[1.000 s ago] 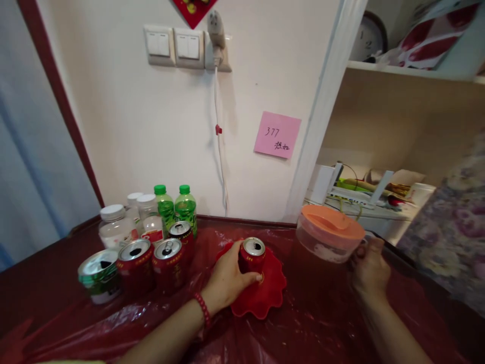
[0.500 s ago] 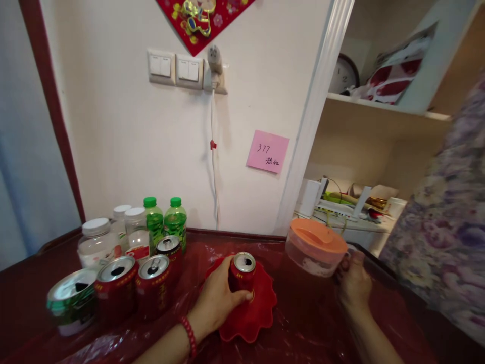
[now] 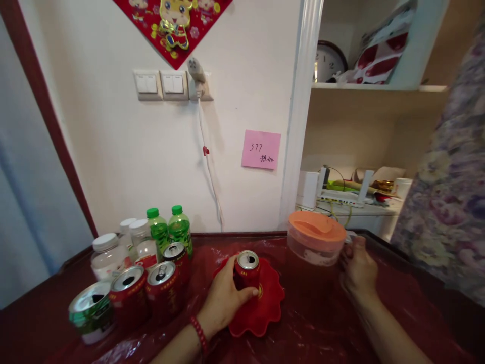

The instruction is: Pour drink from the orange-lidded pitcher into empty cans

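Gripping red can [image 3: 248,275]: L hand [image 3: 222,298] o/ wavy-edged dish [image 3: 272,301] (gap to pitcher [image 3: 316,250]).

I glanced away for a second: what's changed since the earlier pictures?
The view tilted up, showing more red pointed wall decoration. No grip visibly changed: left hand still holds the red metal can over the red scalloped dish; right hand, the clear orange-lidded container.

1 open red can [image 3: 250,276] upright on a scalloped red dish [image 3: 261,317], 1 clear orange-lidded container [image 3: 315,246] to its right
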Available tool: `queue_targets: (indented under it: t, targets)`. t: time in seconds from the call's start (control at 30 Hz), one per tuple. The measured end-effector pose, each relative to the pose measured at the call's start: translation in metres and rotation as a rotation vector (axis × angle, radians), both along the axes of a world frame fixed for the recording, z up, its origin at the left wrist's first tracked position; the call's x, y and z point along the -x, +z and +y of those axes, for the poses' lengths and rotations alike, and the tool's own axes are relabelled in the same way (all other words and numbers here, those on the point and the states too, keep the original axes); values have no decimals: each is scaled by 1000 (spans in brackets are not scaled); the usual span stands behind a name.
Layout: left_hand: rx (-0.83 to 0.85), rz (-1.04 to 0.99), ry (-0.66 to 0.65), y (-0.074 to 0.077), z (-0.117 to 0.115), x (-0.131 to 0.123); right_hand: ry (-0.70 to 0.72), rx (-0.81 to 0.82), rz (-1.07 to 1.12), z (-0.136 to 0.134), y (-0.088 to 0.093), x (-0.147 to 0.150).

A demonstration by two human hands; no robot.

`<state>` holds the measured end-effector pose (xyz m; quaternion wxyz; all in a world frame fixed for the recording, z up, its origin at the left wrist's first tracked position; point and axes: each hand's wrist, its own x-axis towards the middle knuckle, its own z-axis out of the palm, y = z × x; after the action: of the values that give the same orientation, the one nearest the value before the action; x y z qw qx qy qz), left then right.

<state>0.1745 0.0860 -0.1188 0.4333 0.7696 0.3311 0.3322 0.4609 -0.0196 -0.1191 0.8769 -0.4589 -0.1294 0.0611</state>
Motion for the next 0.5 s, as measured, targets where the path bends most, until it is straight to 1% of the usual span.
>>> queue_targets:
  t: [0.23, 0.5]
  targets:
    - [-4, -7, 20, 2, 1, 0, 19, -25, 8, 1, 8, 4]
    - [2, -41, -2, -2, 4, 0, -3, -4, -10, 0, 4, -1]
